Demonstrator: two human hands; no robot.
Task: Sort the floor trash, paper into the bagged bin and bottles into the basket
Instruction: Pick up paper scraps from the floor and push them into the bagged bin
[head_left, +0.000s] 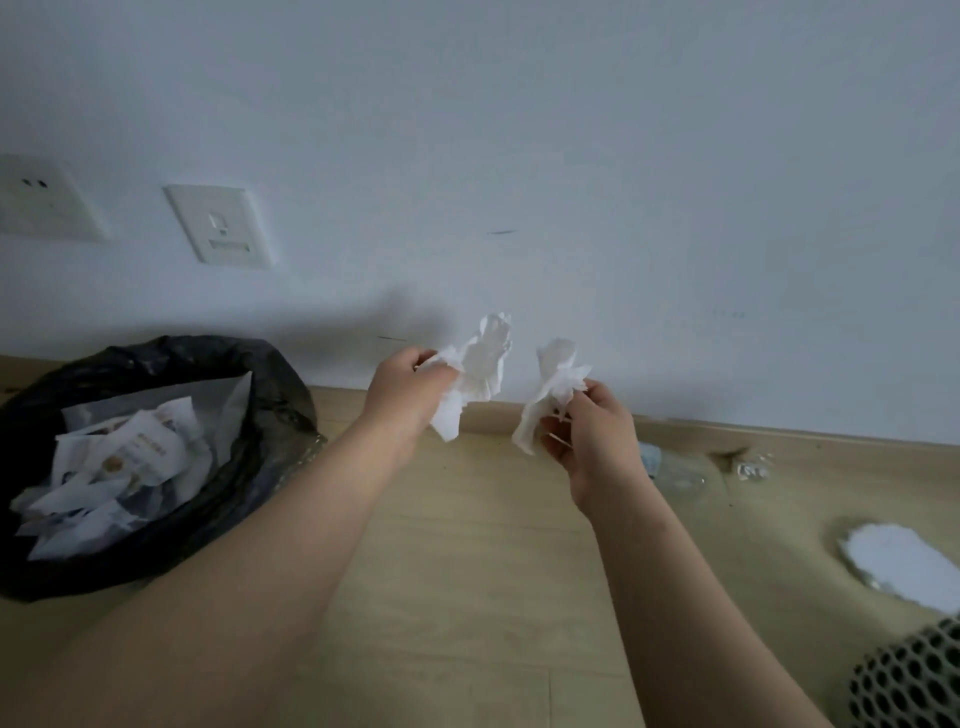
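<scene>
Down at our right, one basket (914, 680) waits for bottles, one paper wad (898, 564) just beyond it; one bagged bin (270, 384) sits left; our left hand (410, 387) curls round one tissue (483, 364), our right hand (597, 441) pinches a second tissue (550, 395), both held clear of the floor, likely bin-bound; farthest, one bottle (675, 470) lies by the wall.

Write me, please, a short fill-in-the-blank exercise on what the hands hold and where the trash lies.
The left hand grips one tissue and the right hand another tissue, so ____ tissues are held.
The bagged bin is ____ in colour and holds paper.
The clear bottle lies on the floor near the ____ forearm.
Missing words: two; black; right.
</scene>
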